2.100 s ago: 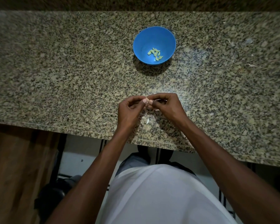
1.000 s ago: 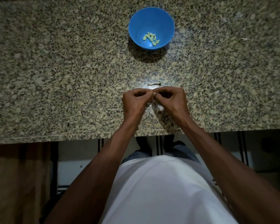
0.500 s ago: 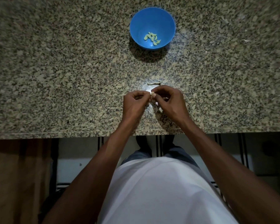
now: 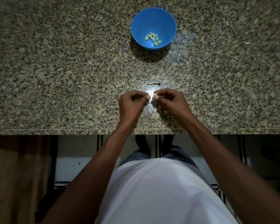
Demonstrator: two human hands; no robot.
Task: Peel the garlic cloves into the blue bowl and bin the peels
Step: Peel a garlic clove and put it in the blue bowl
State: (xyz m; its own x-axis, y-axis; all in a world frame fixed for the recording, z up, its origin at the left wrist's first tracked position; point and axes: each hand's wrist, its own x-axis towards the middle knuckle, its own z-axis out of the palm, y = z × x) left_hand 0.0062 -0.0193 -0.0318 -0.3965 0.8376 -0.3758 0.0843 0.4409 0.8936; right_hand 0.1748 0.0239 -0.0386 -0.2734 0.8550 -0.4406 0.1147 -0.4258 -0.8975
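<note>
Head view: right hand (image 4: 171,102) pinches a pale garlic clove (image 4: 155,95); left hand (image 4: 131,104) curls, contents unclear; dry stem (image 4: 154,83) lies between them and round blue plastic bowl (image 4: 166,18).

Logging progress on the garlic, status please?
Right hand pinches a garlic clove; left hand curled beside it. Peeled cloves in blue bowl. Nothing in between but a stem scrap.
</note>
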